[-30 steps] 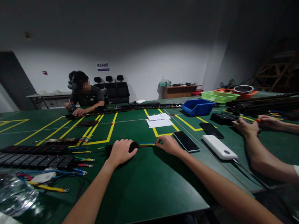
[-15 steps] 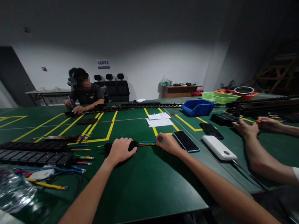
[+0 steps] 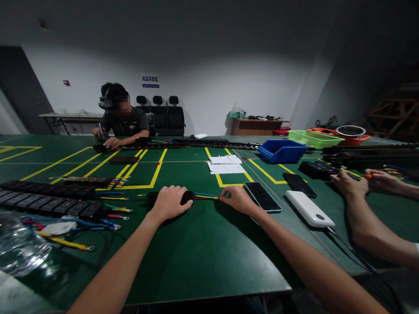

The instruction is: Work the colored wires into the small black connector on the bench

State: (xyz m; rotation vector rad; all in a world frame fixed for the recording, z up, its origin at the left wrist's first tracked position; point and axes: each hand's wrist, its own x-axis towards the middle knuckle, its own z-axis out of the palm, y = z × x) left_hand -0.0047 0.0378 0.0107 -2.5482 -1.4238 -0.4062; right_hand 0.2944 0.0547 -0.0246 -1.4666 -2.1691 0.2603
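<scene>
A small black block point(image 3: 188, 196) lies on the green table, with coloured wires point(image 3: 206, 196), blue and yellow among them, coming out of its right side. My left hand point(image 3: 169, 202) is wrapped over the block, hiding most of it. At the far end of the wires, my right hand point(image 3: 234, 198) pinches the tips between thumb and fingers. A phone point(image 3: 263, 196) lies just right of my right hand. More black modules point(image 3: 57, 204) with ringed wire ends lie in rows to the left.
A clear plastic bag point(image 3: 13, 245) is at the near left. Across the table a person point(image 3: 125, 120) works. Papers point(image 3: 225, 165), a blue bin point(image 3: 281, 151), a white power bank point(image 3: 309, 209) and another person's hands point(image 3: 353, 184) are ahead and right.
The view has tilted and shifted slightly. My left hand stays over the block and my right hand stays at the wire ends, with the wires now a little more spread.
</scene>
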